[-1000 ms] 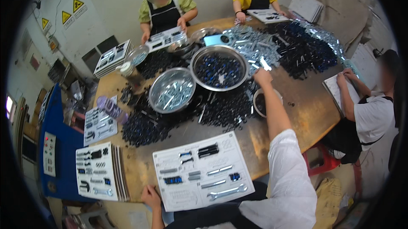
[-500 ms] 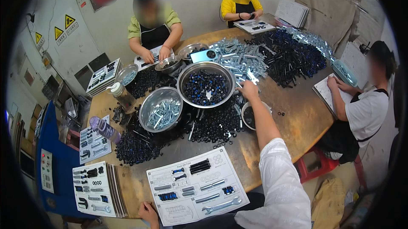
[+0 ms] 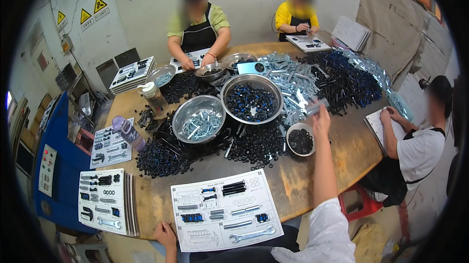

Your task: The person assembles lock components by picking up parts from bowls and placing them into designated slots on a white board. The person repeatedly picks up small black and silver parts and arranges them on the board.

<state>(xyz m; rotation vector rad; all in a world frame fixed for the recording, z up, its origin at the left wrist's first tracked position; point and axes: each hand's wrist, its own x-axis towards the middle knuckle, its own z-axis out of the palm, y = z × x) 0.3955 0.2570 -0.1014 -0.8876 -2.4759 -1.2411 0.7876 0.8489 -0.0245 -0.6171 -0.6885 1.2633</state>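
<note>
My right hand (image 3: pixel 321 122) is raised over the table beside the silvery metal parts heap (image 3: pixel 288 80). Its fingers are closed on a silvery metal piece (image 3: pixel 317 106), smeared by motion. Just left of the wrist is a white bowl (image 3: pixel 289 149) of small black parts. My left hand (image 3: pixel 165 234), fingers curled and with nothing seen in it, rests at the near table edge by the left side of a printed card (image 3: pixel 195 236). Black and blue bolts, silvery tubes and a wrench (image 3: pixel 253 234) lie on that card.
Metal bowls (image 3: pixel 223 98) hold black-blue fasteners, and another bowl (image 3: pixel 177 121) holds silvery pieces. Black nuts (image 3: pixel 256 146) are heaped between them and the card. A stack of filled cards (image 3: pixel 128 204), a purple bottle (image 3: pixel 128 133) and a lidded jar (image 3: pixel 155 99) stand left. Three co-workers sit around the table.
My right hand has lifted off the silvery heap and come right and nearer, with a silvery piece. My left hand stays beside the card. The whole view has shifted slightly.
</note>
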